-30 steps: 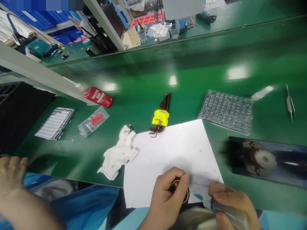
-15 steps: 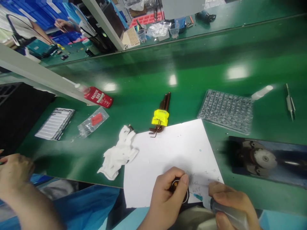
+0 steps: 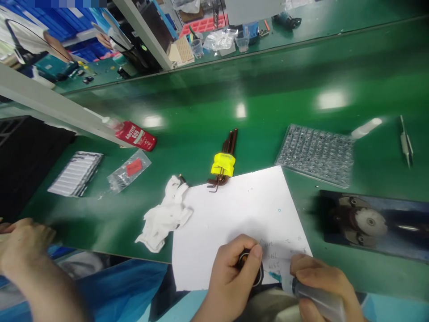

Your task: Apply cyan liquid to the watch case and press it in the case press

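Observation:
My left hand (image 3: 233, 273) is closed around a small black part (image 3: 259, 273) with a pale ring and a copper-coloured centre; my fingers hide much of it. In my right hand (image 3: 325, 286) is a dispensing syringe (image 3: 320, 302) with a translucent barrel. Its teal needle tip (image 3: 275, 276) points left at the black part, very close to it; whether they touch I cannot tell. Both hands are over the near edge of a white paper sheet (image 3: 231, 219) with handwritten figures. A yellow-holdered hex key set (image 3: 223, 164) lies at the sheet's far edge.
Left of the paper are a crumpled white cloth (image 3: 164, 214), a bag with a red piece (image 3: 130, 170) and a red Loctite bottle (image 3: 136, 135). To the right lie a clear cell tray (image 3: 317, 154), tweezers (image 3: 406, 143) and a dark metal fixture (image 3: 372, 223). Another person's arm (image 3: 30, 255) is at far left.
My hands, the black part and the syringe stay almost in place. The other person's hand at far left has shifted slightly right, and the person at the back has moved a hand.

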The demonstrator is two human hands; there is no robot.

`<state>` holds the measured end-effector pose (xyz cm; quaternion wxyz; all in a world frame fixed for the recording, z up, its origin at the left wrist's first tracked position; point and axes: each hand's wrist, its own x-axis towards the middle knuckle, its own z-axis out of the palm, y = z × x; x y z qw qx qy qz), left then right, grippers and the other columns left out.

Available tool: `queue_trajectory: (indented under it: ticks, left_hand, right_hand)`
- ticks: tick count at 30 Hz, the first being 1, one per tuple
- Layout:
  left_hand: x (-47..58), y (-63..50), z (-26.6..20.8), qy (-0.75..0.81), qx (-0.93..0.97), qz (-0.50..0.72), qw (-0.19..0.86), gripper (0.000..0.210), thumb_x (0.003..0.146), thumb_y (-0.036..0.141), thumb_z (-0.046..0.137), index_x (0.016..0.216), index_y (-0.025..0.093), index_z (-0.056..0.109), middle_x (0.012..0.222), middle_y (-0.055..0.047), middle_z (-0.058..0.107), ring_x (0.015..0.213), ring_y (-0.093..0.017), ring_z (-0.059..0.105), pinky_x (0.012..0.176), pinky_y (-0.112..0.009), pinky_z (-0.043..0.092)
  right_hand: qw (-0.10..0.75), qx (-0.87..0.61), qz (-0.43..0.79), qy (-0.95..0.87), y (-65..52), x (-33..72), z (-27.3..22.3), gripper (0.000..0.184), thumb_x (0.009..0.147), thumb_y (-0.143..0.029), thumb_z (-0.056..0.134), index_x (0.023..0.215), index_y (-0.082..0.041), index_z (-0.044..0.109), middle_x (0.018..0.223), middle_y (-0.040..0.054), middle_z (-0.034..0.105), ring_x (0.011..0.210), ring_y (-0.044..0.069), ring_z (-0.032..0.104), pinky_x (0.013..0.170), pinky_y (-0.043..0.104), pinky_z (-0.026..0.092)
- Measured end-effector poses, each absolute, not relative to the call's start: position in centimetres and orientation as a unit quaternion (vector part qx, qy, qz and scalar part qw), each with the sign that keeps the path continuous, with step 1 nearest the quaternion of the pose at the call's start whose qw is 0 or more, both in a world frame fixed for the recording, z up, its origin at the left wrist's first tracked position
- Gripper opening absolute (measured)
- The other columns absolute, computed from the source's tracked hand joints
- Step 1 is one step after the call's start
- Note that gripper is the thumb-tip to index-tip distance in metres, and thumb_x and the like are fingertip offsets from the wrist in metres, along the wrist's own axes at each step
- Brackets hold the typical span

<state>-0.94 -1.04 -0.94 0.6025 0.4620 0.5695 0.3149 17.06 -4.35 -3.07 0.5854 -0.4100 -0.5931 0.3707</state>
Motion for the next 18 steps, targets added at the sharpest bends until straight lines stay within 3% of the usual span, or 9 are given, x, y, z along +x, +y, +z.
queue_trajectory:
  ticks: [5,11,18]
  left_hand:
    - [-1.1,-1.2,-1.6,0.558,0.484,0.319,0.594,0.051,0.101,0.061,0.058,0.074,0.018,0.056,0.057,0.007,0.035,0.051,-0.008,0.027,0.046,-0.019,0.024]
    - [-1.2,-0.9,-1.1,0.551,0.487,0.303,0.607,0.054,0.100,0.064,0.057,0.072,0.018,0.054,0.057,0.007,0.033,0.051,-0.008,0.026,0.046,-0.020,0.023]
    - [-1.1,-0.8,-0.9,0.552,0.482,0.291,0.615,0.056,0.099,0.066,0.057,0.070,0.019,0.052,0.055,0.007,0.032,0.050,-0.008,0.027,0.045,-0.022,0.024]
  right_hand:
    - [0.568,-0.430,0.368,-0.598,-4.4,17.8,-2.4,0.009,0.108,-0.025,0.057,0.113,-0.021,0.062,0.081,0.0068,0.070,0.068,0.021,0.071,0.061,0.028,0.061]
    - [0.600,-0.445,0.363,-0.557,-4.2,17.0,-2.1,0.012,0.107,-0.031,0.060,0.112,-0.022,0.067,0.080,0.0069,0.071,0.062,0.020,0.070,0.059,0.027,0.062]
    - [0.580,-0.471,0.369,-0.553,-4.3,16.8,-1.4,0.013,0.109,-0.034,0.056,0.113,-0.025,0.063,0.078,0.0048,0.067,0.059,0.020,0.067,0.058,0.028,0.061]
